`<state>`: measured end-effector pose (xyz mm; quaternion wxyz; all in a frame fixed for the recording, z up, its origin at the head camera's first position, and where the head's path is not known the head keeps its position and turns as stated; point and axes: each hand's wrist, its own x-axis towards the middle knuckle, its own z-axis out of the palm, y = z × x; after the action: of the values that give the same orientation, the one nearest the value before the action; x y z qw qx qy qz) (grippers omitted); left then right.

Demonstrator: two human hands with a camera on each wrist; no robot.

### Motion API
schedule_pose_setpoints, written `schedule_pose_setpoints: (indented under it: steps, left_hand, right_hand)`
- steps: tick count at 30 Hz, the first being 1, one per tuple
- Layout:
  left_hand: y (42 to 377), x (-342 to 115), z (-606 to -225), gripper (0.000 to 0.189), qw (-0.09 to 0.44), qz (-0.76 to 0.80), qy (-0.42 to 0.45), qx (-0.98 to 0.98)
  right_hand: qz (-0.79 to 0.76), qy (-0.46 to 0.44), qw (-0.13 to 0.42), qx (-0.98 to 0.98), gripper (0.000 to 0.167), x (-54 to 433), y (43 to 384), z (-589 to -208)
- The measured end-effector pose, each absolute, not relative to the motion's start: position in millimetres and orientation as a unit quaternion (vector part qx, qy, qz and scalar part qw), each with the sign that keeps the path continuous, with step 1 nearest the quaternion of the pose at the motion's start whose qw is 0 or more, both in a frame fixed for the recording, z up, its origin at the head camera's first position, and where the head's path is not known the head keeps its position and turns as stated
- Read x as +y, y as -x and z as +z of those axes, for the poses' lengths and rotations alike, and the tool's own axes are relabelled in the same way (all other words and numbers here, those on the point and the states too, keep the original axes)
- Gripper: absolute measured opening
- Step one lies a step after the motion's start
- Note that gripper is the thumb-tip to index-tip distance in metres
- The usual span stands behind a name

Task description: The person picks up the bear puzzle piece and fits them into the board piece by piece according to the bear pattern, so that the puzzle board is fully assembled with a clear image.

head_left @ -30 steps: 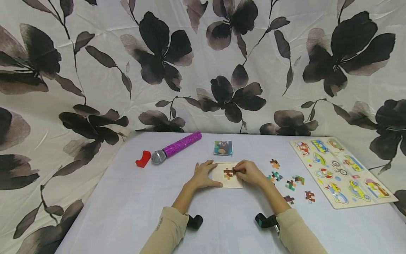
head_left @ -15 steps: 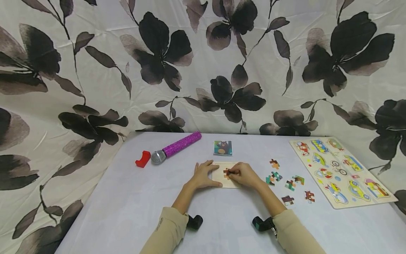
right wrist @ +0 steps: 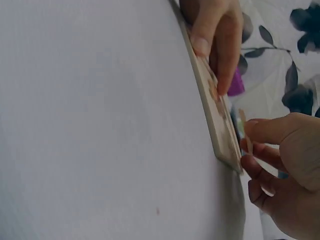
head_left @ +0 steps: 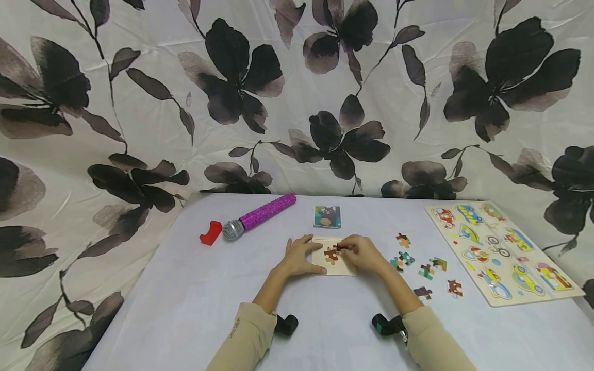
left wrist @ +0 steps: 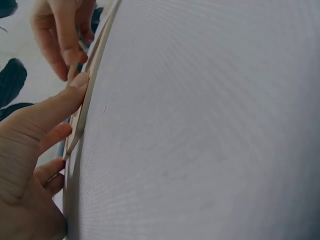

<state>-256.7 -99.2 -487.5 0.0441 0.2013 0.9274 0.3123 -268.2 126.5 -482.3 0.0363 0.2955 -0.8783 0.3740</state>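
Observation:
A shallow wooden puzzle tray (head_left: 342, 267) lies on the white-covered table in front of the person. The left hand (head_left: 296, 257) holds its left side, thumb along the near edge and fingers toward the far edge. Between right thumb and fingertips, the right hand (head_left: 363, 253) pinches a dark brown jigsaw piece (head_left: 339, 248), mostly hidden by the fingers. It is just above the tray, at the upper right of brown-and-orange jigsaw pieces (head_left: 330, 256) lying inside. In the right wrist view the pinched piece (right wrist: 243, 120) shows its thin wooden edge, tilted up beside the tray (right wrist: 212, 120).
Several loose jigsaw pieces (head_left: 426, 271) lie right of the tray. A bear picture card (head_left: 327, 217) is behind it. A purple glitter microphone (head_left: 264, 212) and a red curved block (head_left: 211, 233) lie back left. A vehicle puzzle board (head_left: 503, 252) lies far right, before a floral cloth backdrop (head_left: 343, 134).
The right hand carries its jigsaw piece left over the brown pieces in the tray, then slightly back right and away from the person. The left hand stays in place on the tray.

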Motion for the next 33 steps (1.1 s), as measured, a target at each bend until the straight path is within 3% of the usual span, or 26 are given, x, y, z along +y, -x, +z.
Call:
schedule_pose_setpoints:
  steps: [12, 33]
  left_hand:
    - [257.5, -99.3, -487.5, 0.068, 0.043, 0.311, -0.203, 0.927]
    - [256.8, -98.3, -487.7, 0.068, 0.046, 0.318, -0.201, 0.926]
  right_hand:
    - [0.328, -0.386, 0.028, -0.862, 0.021, 131.5, 275.3, -483.4]
    - [0.311, -0.418, 0.045, -0.852, 0.019, 134.5, 274.6, -484.8]
